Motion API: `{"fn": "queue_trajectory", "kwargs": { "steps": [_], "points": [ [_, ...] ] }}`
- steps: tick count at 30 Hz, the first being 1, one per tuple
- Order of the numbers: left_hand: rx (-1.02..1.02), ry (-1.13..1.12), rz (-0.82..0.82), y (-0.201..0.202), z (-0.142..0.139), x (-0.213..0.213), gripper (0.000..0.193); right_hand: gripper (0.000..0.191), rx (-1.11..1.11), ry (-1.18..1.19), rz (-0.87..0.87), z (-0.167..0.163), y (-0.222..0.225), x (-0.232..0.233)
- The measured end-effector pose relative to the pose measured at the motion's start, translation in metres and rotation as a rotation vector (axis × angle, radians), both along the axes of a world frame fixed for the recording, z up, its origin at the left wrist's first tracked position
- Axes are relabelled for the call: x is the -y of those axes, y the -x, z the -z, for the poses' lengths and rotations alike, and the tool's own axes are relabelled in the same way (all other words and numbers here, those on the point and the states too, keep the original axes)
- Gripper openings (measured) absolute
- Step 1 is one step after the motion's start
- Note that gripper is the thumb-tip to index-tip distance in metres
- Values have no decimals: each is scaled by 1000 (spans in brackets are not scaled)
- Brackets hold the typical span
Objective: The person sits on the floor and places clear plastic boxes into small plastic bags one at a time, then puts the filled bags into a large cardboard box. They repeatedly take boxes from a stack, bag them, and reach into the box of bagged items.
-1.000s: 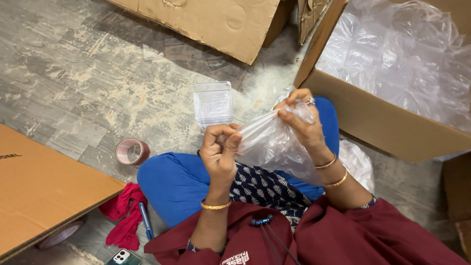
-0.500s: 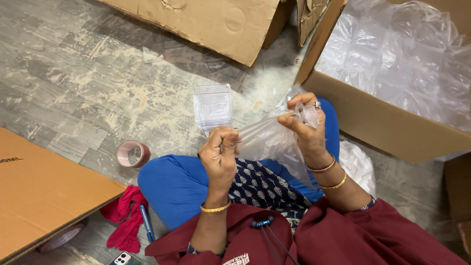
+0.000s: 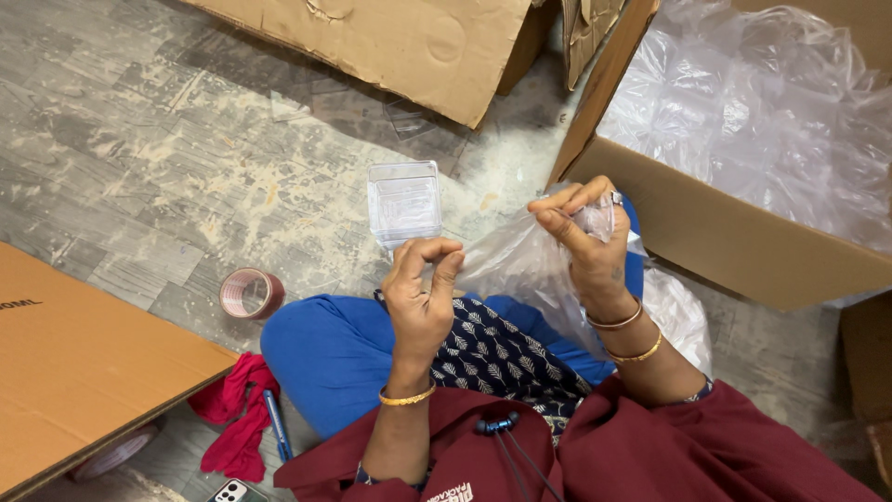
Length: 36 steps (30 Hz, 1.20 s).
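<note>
Both hands, left (image 3: 420, 293) and right (image 3: 585, 232), pinch the bag (image 3: 520, 270); best keep its edge taut, grips firm.

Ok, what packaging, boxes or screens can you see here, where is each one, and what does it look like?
Clear plastic bag: held between both hands, crumpled.
Clear plastic box: on the floor ahead of the knees, square.
Big cardboard box: right, open, brown, lined with clear plastic.
Cardboard sheet: left, flat, brown.
Cardboard box: top, brown.
Phone: bottom edge, only partly visible.
</note>
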<state>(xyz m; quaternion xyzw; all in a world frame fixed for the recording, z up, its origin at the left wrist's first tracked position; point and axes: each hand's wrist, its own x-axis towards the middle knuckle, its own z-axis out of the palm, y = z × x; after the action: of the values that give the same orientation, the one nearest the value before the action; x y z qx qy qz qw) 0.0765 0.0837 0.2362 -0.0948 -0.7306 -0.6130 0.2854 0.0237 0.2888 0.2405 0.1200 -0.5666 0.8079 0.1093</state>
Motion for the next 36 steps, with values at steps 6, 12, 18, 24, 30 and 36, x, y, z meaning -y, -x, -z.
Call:
{"fn": "queue_trajectory", "kwargs": {
  "steps": [6, 12, 18, 24, 30, 36],
  "points": [
    [98, -86, 50, -2, -4, -1, 12, 29, 26, -105, 62, 10, -3, -1],
    [14, 68, 166, 3, -16, -13, 25, 16, -119, -175, 6, 24, -4, 2],
    [56, -15, 207, 1, -5, -17, 10, 27, -69, -149, -11, 32, -5, 5],
    [124, -130, 133, 1, 12, -10, 31, 25, -97, -216, -50, 18, -4, 2],
    [-7, -42, 244, 3, -8, -7, 31, 29, -101, -170, -108, 18, -6, 4],
    [23, -65, 386, 2, -9, -20, 14, 40, -37, -142, -162, 24, -8, 11]
  ]
}}
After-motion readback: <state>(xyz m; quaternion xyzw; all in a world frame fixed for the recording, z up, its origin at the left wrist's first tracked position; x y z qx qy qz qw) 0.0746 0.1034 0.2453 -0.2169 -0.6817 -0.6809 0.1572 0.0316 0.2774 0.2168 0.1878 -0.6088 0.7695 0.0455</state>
